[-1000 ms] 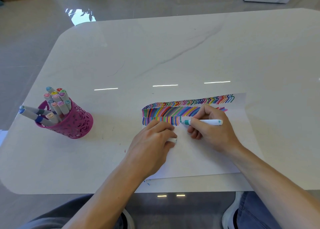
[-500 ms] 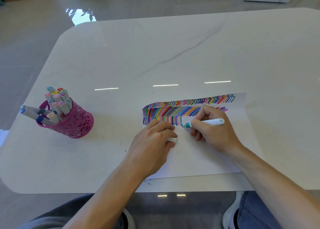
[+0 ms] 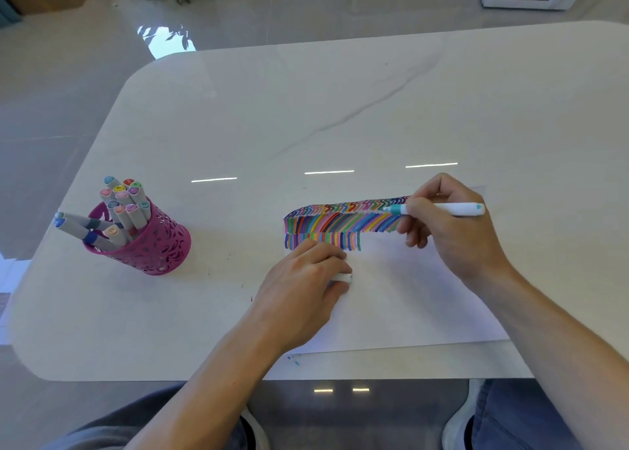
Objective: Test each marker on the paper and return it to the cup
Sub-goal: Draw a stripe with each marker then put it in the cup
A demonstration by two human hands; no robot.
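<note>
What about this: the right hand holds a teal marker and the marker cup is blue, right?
Not quite. The head view shows the cup is pink, not blue. The right hand does hold the teal marker.

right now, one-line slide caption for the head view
Right hand holds a teal marker at coloured strokes on the paper; left hand grips a white cap; pink cup stands left.

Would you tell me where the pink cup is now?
Head view: the pink cup stands at left on the table, well left of the paper.
</note>
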